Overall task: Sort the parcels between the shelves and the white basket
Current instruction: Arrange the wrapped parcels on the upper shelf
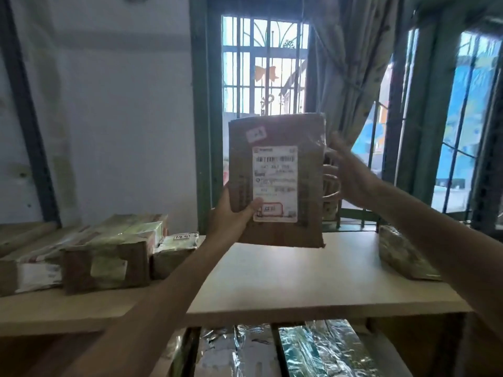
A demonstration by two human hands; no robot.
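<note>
Cardboard parcel (276,180) upright, long axis vertical | left hand (234,213) pinches lower-left corner | right hand (351,175) at right edge, grip unclear | shelf (285,281) directly beneath it

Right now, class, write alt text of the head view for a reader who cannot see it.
A left hand and right hand hold a brown parcel upright over a pale shelf, its white label facing the camera. Other parcels lie on the shelf, before a barred window.
</note>
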